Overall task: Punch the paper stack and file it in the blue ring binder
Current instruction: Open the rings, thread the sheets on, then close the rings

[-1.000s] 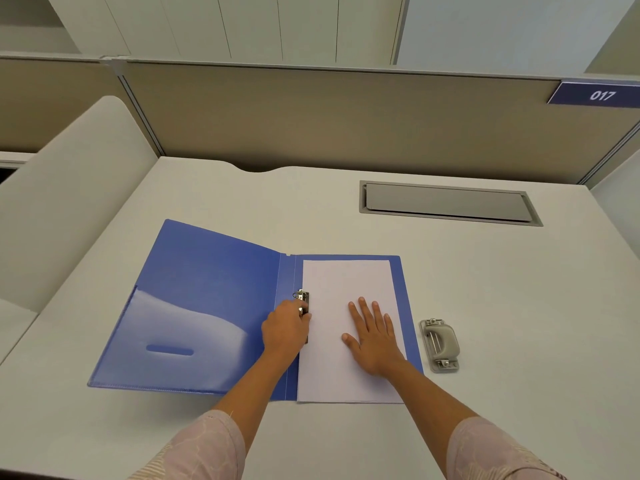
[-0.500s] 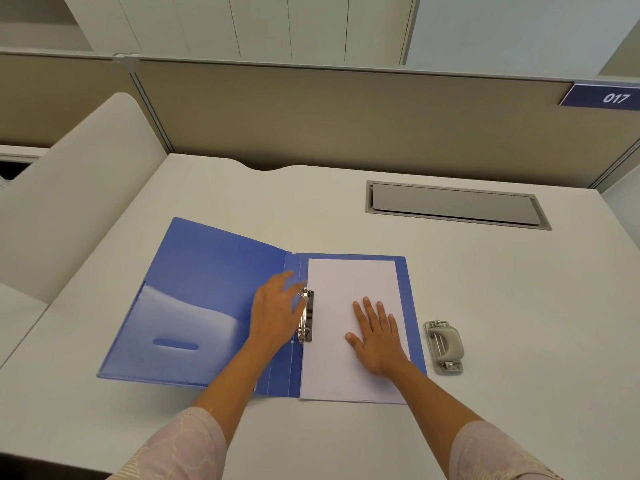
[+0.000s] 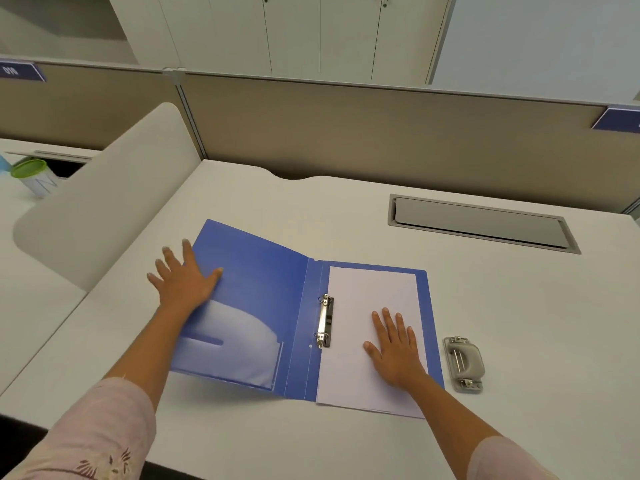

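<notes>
A blue binder (image 3: 263, 289) lies open on a pale desk (image 3: 519, 323), its spine running from near to far. The paper (image 3: 360, 306) sits on the binder's right half, its left edge at the metal ring clip (image 3: 325, 321), whose two rings stand closed over that edge. The right hand (image 3: 394, 351) rests flat on the paper's near right part, fingers spread and pointing away, gripping nothing. The left hand (image 3: 183, 282) is spread wide at the far left edge of the front cover (image 3: 256, 278), thumb on the blue inner face and fingers reaching past the edge; whether they curl under it cannot be told. The cover's left side appears slightly raised off the desk. A clear pocket (image 3: 235, 348) lines its near inner face. A grey hole punch (image 3: 463, 363) lies on the desk just right of the binder, apart from it. A grey cable hatch (image 3: 481, 221) is set into the desk farther back on the right. Pink sleeves (image 3: 104, 431) cover both forearms near the camera.
</notes>
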